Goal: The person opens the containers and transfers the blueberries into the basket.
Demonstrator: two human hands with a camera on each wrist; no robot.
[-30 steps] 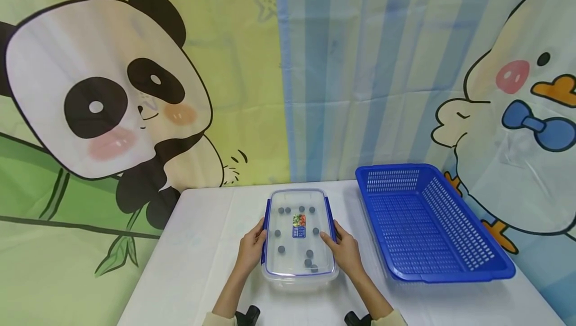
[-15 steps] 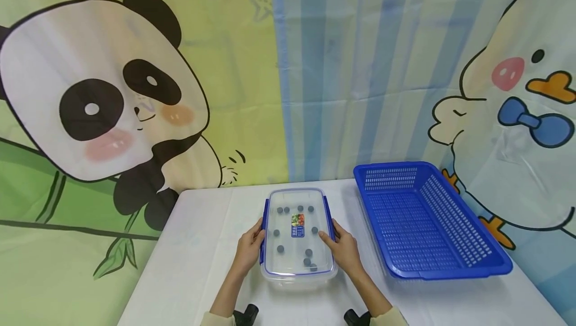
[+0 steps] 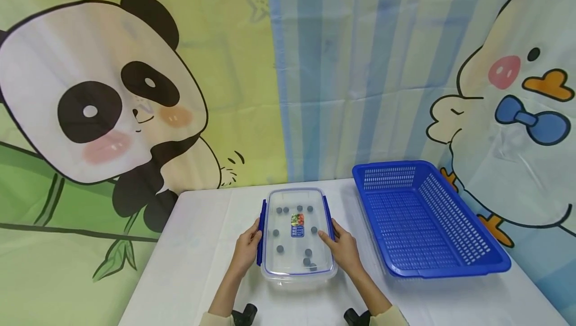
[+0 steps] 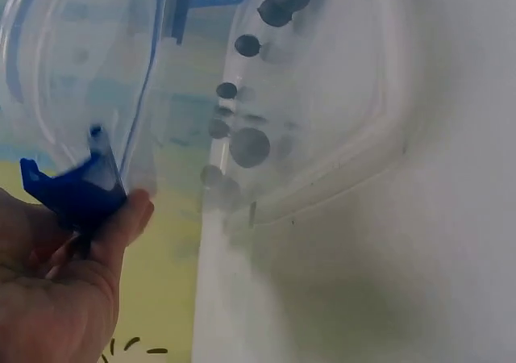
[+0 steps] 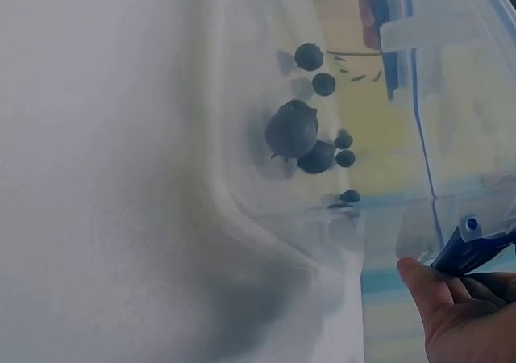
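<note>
two hands on a lidded clear container

the left hand [image 3: 245, 247] is nearly closed, its fingers and thumb holding the blue left latch [image 4: 81, 194], which stands out from the rim. the right hand [image 3: 345, 248] grips the opposite side, fingers curled at the blue right latch [image 5: 476, 252], its thumb by the lid's edge.

underneath is a tabletop [image 3: 202, 246] covered in white. beyond it hangs a printed curtain [image 3: 315, 66], with a panda [image 3: 99, 91] at left and a white duck [image 3: 517, 166] in a blue bow tie at right.

the clear container [image 3: 297, 282] lies between the hands, touching both, its blue-edged lid [image 3: 292, 258] and small label [image 3: 297, 225] facing up. small dark round berries [image 3: 280, 249] are scattered inside. a blue basket [image 3: 418, 231] sits right of the right hand, apart from the container.
</note>
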